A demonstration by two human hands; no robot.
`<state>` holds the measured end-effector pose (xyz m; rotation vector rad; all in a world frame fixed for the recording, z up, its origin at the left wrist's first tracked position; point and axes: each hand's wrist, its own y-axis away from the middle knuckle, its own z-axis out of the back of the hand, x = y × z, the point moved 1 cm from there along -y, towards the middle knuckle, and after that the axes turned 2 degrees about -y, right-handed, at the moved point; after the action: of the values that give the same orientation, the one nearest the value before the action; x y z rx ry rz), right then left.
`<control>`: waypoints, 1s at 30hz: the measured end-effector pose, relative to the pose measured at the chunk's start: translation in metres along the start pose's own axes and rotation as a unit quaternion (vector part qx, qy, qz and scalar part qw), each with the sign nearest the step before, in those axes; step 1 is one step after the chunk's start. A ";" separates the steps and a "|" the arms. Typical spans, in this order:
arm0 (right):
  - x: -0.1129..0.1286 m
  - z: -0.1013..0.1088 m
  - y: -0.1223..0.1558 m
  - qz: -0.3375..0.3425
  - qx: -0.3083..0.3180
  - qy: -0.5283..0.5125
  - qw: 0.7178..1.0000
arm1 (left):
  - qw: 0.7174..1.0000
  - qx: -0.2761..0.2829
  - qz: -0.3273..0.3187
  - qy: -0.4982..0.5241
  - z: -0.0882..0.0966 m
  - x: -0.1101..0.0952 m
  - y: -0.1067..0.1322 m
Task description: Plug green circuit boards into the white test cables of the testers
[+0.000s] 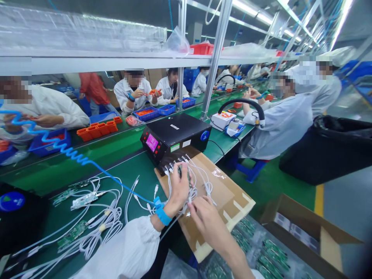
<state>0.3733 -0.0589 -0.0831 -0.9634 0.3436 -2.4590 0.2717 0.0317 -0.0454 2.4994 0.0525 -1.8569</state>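
Observation:
My left hand (179, 189), with a blue wrist strap (162, 211), is closed around a green circuit board (180, 171) above the cardboard sheet (229, 190). Close by, my right hand (207, 217) has its thumb and fingers pinched at a white cable (190, 199); its exact grip is partly hidden. White cables run from the plugs along the front of a black tester box (177, 133) with a lit pink screen (151, 142). More white cables (107, 217) lie tangled on the green bench to the left, among several circuit boards (72, 235).
A coiled blue cord (58, 143) stretches across the left side to my wrist strap. At lower right are bagged circuit boards (273, 255) and an open cardboard box (325, 236). A metal post (216, 58) rises behind the tester. Co-workers sit across the line and at right.

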 end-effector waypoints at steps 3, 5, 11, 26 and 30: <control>0.005 -0.004 0.006 0.032 0.025 0.035 0.999 | 0.993 -0.058 0.014 0.101 0.005 -0.021 -0.009; -0.003 -0.007 0.005 0.026 -0.008 0.099 0.995 | 0.986 0.007 0.058 0.155 0.008 -0.035 -0.007; -0.057 -0.014 -0.006 -0.060 -0.067 0.271 0.958 | 0.968 0.127 0.131 0.170 0.018 -0.052 0.017; 0.044 0.031 -0.003 -0.106 -0.290 -0.256 0.916 | 0.957 0.224 0.078 0.166 0.011 -0.059 0.039; 0.053 0.032 0.000 -0.100 -0.296 -0.306 0.900 | 0.973 0.211 0.008 0.098 0.014 -0.055 0.047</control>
<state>0.3612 -0.0877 -0.0294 -2.0393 0.8198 -2.0799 0.2447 -0.0160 0.0037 2.9390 -0.3980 -1.7600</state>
